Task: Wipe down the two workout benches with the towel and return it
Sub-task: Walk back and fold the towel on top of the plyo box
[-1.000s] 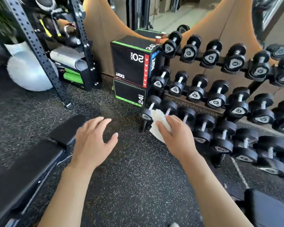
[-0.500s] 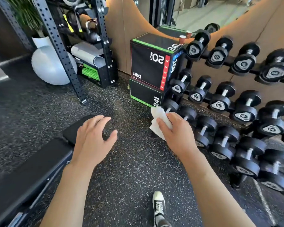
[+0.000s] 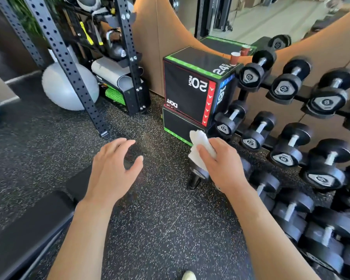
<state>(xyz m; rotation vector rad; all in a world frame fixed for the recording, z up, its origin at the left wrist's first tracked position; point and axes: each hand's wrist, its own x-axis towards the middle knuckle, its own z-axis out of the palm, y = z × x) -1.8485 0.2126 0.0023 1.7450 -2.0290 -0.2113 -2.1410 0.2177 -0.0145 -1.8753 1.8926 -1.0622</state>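
Note:
My right hand (image 3: 220, 164) grips a crumpled white towel (image 3: 199, 147), held in the air in front of the lower end of the dumbbell rack. My left hand (image 3: 113, 168) hovers open, fingers spread, above the near end of a black padded workout bench (image 3: 28, 225) that runs to the lower left corner. Only this one bench is in view. The towel touches neither the bench nor the floor.
A rack of black dumbbells (image 3: 291, 142) fills the right side. Stacked black plyo boxes (image 3: 188, 91) with a small cup (image 3: 235, 58) on top stand ahead. A perforated steel rack upright (image 3: 69, 63), grey exercise ball (image 3: 69, 87) and kettlebell (image 3: 115, 49) are at left. Speckled rubber floor (image 3: 160, 219) lies between.
The view has swung left and closer to the plyo boxes. Both hands keep the same pose, the right still holding the towel. The second bench at lower right has left the frame.

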